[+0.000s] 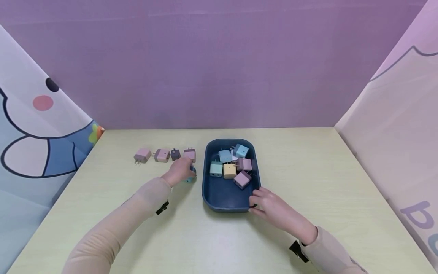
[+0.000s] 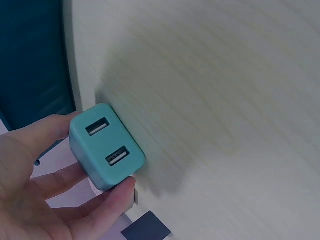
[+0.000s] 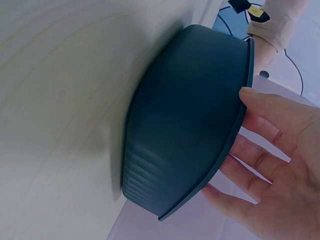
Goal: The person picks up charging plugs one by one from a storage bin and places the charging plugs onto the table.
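Observation:
Left of the tray, my left hand pinches a teal charger plug between thumb and fingers. Its two USB ports face the left wrist camera, and the hand mostly covers it in the head view. My right hand grips the near right corner of the dark blue tray, thumb outside the rim and fingers over it. Inside the tray lie several chargers, among them a yellow one, a mint green one, a light blue one and a pink-mauve one.
Beyond the left hand a loose row of chargers lies on the pale wooden table: a pink-grey one, a pink one, a small dark one and another pink one. A purple cloth wall stands behind the table.

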Available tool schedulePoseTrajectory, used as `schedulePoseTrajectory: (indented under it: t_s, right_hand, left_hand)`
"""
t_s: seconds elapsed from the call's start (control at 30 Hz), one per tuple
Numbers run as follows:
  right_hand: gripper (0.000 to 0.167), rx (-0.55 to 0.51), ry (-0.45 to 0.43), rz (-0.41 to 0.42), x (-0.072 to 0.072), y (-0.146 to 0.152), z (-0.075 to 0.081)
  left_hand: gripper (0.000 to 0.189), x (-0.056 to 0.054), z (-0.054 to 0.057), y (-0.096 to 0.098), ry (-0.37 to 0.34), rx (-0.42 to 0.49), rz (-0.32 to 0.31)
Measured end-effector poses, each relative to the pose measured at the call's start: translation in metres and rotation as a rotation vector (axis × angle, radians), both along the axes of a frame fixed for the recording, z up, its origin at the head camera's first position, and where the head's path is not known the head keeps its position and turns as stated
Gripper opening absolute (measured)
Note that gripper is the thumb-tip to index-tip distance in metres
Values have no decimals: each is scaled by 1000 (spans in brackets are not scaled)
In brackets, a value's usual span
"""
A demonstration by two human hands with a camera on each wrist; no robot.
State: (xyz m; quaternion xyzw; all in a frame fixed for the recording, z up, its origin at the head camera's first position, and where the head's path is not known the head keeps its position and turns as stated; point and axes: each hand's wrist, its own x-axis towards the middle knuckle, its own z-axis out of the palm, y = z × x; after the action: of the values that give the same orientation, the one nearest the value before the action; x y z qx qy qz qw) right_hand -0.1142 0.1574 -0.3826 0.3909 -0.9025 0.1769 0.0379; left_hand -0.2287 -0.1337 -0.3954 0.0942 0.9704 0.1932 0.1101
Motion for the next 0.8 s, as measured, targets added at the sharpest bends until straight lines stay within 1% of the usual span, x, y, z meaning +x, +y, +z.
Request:
schedulePoseTrajectory:
  t_s: [0.23, 0.67, 0.8]
  right_hand:
    - [10, -7, 0, 5, 0, 0, 0]
    - [11, -20, 17, 6, 0, 0, 1]
    - [11, -12, 11, 5, 0, 0, 1]
  left_hand:
    - [19, 0, -2, 0, -4, -8, -5]
    - [18, -2, 0, 1, -21, -28, -4]
    - [19, -1, 2, 2, -31, -52, 0]
